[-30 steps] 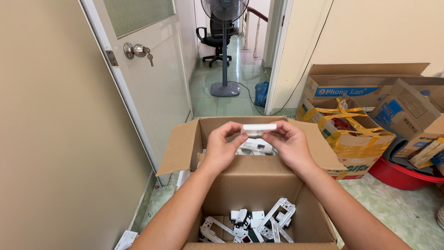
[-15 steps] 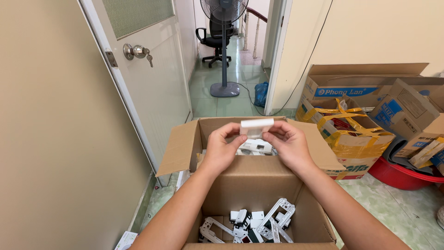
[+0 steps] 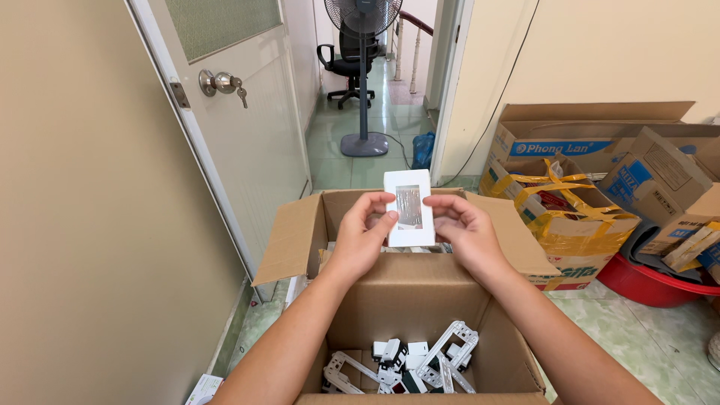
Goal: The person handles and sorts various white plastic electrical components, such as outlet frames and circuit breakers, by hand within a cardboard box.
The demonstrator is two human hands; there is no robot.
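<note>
While pinched at both edges by left hand (image 3: pixel 361 238) and right hand (image 3: pixel 466 234), the white plastic faceplate (image 3: pixel 409 208) stands upright.
Smooth, rectangular, window cutout; long axis vertical, face toward camera, above an open cardboard box (image 3: pixel 420 292) holding loose white frames (image 3: pixel 442 360).

An open brown cardboard box (image 3: pixel 409 300) is sitting near, centre, flaps spread. Right of it, more brown cartons (image 3: pixel 600 150) with blue printed labels are piling up, one (image 3: pixel 559 217) wearing yellow tape. A small white packet (image 3: pixel 201 388) is lying near left.
</note>
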